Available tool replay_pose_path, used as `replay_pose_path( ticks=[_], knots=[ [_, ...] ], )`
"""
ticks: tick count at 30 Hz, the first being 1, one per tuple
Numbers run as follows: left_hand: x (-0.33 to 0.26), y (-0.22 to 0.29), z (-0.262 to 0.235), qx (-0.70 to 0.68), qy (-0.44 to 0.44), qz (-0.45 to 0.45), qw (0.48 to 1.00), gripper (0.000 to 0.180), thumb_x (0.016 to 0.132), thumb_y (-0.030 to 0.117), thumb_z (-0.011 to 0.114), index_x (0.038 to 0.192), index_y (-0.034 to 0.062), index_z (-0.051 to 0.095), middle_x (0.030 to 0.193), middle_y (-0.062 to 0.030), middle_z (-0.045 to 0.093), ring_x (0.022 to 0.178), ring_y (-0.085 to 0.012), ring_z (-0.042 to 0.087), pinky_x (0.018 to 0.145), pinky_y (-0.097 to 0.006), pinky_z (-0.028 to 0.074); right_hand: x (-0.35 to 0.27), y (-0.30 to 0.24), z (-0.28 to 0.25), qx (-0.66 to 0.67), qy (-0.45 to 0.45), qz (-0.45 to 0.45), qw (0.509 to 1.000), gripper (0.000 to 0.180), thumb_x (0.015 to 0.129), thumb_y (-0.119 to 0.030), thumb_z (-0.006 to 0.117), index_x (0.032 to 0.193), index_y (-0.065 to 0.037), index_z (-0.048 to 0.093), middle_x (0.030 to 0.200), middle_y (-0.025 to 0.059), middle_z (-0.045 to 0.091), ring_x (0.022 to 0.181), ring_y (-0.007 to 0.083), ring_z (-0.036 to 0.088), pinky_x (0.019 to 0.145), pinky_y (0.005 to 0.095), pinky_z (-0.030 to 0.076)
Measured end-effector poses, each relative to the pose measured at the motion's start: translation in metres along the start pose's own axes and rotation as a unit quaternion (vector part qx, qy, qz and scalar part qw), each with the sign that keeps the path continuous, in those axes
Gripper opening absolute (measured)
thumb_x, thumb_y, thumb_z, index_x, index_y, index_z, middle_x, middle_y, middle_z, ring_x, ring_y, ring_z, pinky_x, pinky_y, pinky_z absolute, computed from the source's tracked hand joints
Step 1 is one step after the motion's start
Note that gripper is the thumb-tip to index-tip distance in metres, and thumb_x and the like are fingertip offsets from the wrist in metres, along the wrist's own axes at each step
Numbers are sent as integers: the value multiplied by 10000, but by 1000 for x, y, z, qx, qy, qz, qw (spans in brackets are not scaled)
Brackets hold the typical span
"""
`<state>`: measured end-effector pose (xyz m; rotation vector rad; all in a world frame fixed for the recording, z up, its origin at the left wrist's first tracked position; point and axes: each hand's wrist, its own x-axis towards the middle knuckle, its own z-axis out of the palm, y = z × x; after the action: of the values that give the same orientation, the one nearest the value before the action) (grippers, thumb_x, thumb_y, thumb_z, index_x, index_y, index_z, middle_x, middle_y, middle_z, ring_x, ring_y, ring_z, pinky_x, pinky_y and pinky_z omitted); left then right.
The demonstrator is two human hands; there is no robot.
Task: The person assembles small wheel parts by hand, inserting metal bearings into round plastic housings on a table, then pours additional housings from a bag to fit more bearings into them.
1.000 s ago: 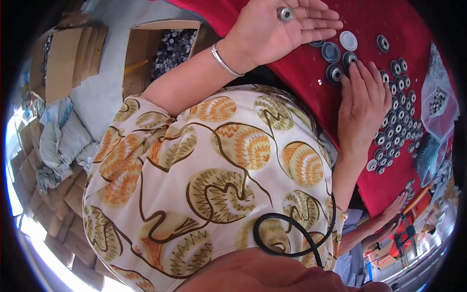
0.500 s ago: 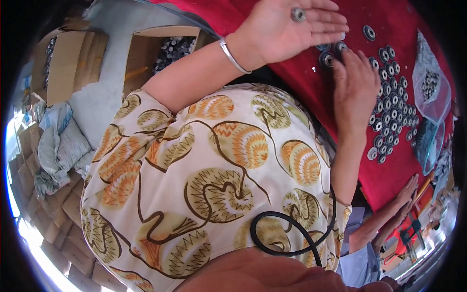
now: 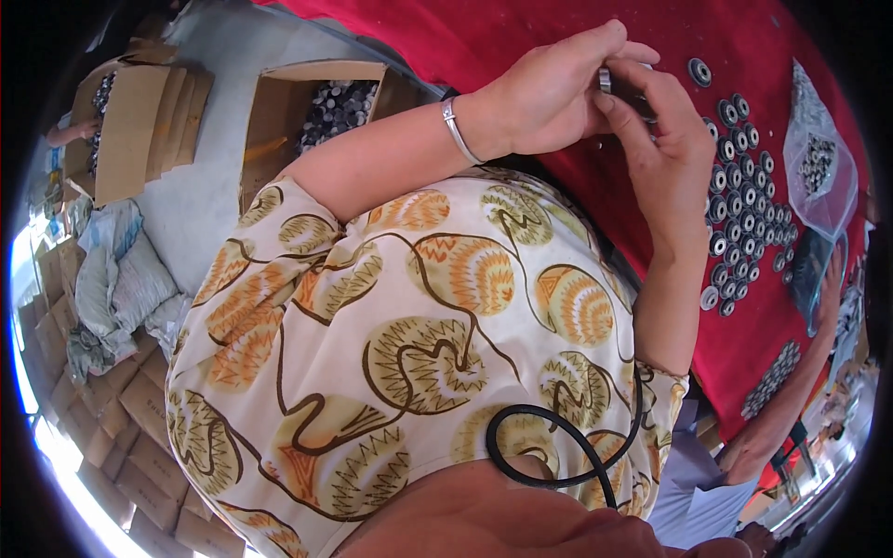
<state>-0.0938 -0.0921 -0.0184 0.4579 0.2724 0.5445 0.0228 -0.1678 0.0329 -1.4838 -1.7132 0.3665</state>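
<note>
My left hand (image 3: 556, 93), a silver bangle (image 3: 454, 121) on its wrist, is cupped over the table's near edge. Its thumb side is up, and its fingers are partly hidden behind my right hand, so its grip does not show. My right hand (image 3: 672, 139) meets it from the right, thumb and forefinger pinching a small metal ring-shaped part (image 3: 605, 80) by the left palm. Beside my right hand, many dark round wheels (image 3: 747, 195) with pale metal centres lie in a cluster. One wheel (image 3: 699, 72) sits apart beyond my fingers.
The table has a red cloth (image 3: 595, 200). A clear plastic bag (image 3: 819, 163) of small metal parts lies beyond the wheels. Another person's arm (image 3: 800, 381) reaches in at right, near more parts (image 3: 770, 379). Cardboard boxes (image 3: 270, 121) and sacks (image 3: 139, 279) stand at left.
My hands have come together, the left turning from a flat, open palm to a cupped shape. My right hand has lifted off the wheels and pinches a small part. The other person's arm has reached farther forward.
</note>
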Motion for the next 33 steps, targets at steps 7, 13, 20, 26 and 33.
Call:
replay_pose_path(
  ticks=[7,13,20,26,33],
  knots=[
    [-3,47,-9,-52,-13,45,998,538,1037,449,427,1245,-39,522,1235,-212,587,1200,-332,555,1075,-454,433,7,32,-30,-182,78,79,977,261,825,-68,734,1081,-61,679,988,100,703,900,255,681,801,342,530],
    [1,55,-17,-45,20,75,996,526,1041,437,420,1221,-44,536,1224,-218,587,1198,-341,553,1071,-463,437,8,38,-16,-298,5,-3,955,246,838,-147,718,1076,-103,680,947,89,682,914,311,630,817,446,475],
    [1,53,-16,-38,23,68,997,523,1045,430,413,1215,-48,540,1214,-215,592,1181,-331,565,1065,-460,444,3,38,-15,-280,6,21,960,268,866,-181,702,1125,-113,682,1006,84,687,948,307,629,855,435,462],
    [5,52,-23,-44,9,77,996,528,1048,430,403,1194,-50,566,1198,-216,612,1168,-333,579,1063,-461,447,-10,27,-11,-339,-16,-59,939,267,902,-177,663,1151,-79,675,1168,74,676,1142,268,599,988,437,418],
    [6,53,-29,-84,-29,65,994,540,1048,435,395,1188,-54,576,1217,-227,614,1189,-344,574,1071,-469,441,-22,10,0,-382,-51,13,923,346,929,-217,641,1242,-70,645,1273,84,647,1231,273,560,1099,514,330]
  ],
)
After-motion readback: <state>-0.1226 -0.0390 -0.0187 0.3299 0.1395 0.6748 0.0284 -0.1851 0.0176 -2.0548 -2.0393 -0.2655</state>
